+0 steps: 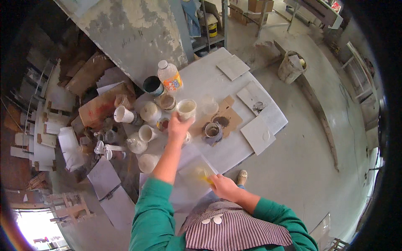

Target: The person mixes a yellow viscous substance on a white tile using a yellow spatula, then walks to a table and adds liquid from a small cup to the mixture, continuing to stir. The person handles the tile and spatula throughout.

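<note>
My left hand is closed around a whitish cup, raised over the cluttered side of the table, its open mouth facing up. In my right hand, near the front edge, is a small yellow tool; motion smears its far end, so its kind is unclear. Beneath that tool lies a pale sheet. Close to the left hand stand a brown-filled tub, a lidded white tub and an open white cup. A stained cup sits on brown cardboard to the right.
A plastic bottle with an orange label and a dark green cup stand at the table's back left. Pale tiles lie along the right side. A bucket stands on the floor beyond. Boxes and boards crowd the left.
</note>
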Demonstrator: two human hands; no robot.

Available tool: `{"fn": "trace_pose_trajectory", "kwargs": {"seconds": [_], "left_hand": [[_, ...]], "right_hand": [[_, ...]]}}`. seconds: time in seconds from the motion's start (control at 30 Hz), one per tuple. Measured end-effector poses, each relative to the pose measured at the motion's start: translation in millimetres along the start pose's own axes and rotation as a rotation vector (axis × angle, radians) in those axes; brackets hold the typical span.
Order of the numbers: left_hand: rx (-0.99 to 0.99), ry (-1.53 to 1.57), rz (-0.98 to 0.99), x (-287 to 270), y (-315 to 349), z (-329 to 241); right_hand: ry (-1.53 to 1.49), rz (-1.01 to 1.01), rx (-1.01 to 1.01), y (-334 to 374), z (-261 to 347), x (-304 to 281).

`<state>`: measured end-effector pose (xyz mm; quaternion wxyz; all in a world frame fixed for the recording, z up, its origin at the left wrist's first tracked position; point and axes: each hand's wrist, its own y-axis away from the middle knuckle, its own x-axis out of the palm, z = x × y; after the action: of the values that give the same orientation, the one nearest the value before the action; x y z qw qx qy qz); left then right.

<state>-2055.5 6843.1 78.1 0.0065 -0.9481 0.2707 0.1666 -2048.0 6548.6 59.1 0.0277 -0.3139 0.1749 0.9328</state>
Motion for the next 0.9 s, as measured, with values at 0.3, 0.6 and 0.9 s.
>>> {"fn": "trace_pose_trajectory", "kwargs": {"seconds": [0.3,0.6,0.9], "left_hand": [[-0.155,-0.052,-0.35,-90,223,89],[-0.31,-0.128,-0.61,-68,314,186],[-0.247,0.095,-0.044,49,372,223]], "right_hand": [[0.119,0.1,-0.026,-7,8,-2],[0.125,0.058,0.003,-18,32,-23],[0.189,0.021,-0.018,-31,39,-20]]}}
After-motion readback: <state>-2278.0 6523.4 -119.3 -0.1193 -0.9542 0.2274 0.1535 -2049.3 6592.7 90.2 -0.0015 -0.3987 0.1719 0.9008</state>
